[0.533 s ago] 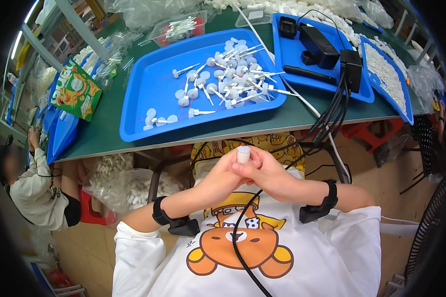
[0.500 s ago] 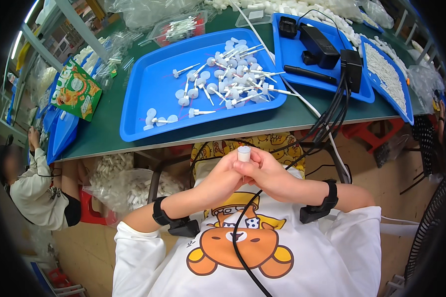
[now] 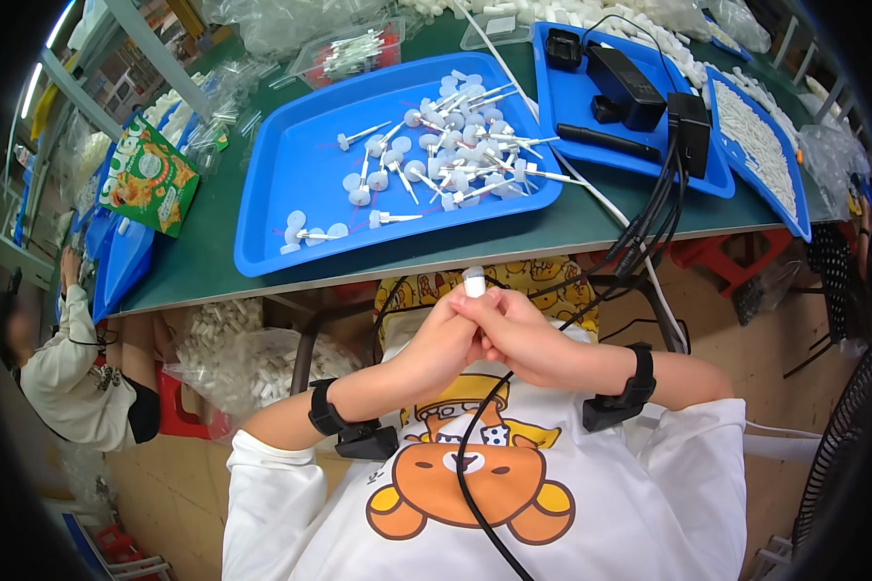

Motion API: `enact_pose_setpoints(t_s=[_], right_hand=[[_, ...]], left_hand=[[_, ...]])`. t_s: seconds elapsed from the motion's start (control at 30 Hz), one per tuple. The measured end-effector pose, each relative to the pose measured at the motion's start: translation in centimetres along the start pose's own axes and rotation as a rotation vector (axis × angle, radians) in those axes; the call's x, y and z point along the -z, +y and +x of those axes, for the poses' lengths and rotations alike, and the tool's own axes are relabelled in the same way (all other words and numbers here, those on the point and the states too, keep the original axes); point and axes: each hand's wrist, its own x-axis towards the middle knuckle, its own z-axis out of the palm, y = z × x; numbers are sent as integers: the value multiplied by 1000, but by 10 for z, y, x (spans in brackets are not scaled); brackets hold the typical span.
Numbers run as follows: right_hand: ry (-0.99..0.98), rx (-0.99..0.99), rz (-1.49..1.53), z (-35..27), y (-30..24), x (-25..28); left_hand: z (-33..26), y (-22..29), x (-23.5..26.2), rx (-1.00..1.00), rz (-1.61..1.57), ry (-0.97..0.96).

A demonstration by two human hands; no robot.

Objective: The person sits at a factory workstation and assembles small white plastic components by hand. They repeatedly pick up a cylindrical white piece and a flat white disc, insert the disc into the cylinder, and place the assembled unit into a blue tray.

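Observation:
Both hands meet in front of my chest, just below the table edge, closed together around a small white cylinder point(image 3: 474, 283) with a greyish, translucent-looking top end. My left hand point(image 3: 444, 334) wraps it from one side, and my right hand point(image 3: 518, 327) presses in from the other with its thumb across the front. Only the upper end of the cylinder sticks out above the fingers; its lower part is hidden. Beyond them on the table lies a blue tray point(image 3: 300, 126) with several thin white stems bearing round translucent discs point(image 3: 465, 145), heaped toward its right side.
A second blue tray point(image 3: 698, 174) holds black adapters point(image 3: 625, 89) and cables. Beside it, another tray point(image 3: 794, 198) carries small white rods. A green snack bag point(image 3: 152, 179) stands at the left. Black cable point(image 3: 467, 465) runs over my shirt. Another person point(image 3: 77, 378) sits at far left.
The white cylinder has tilted slightly and moved up a little. My right thumb has shifted, and the fingers of both hands are folded closer together beneath the cylinder's top.

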Motion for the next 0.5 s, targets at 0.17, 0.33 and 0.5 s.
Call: enact_pose_setpoints(t_s=[0.17,0.33,0.5], right_hand=[[60,55,-3,12,4,7],[40,77,-76,19,12,22],[-60,111,-117,-2,9,0]], left_hand=[[10,3,-6,-24,40,81],[18,-7,-16,-93,21,180],[-10,-11,0,-26,148,118]])
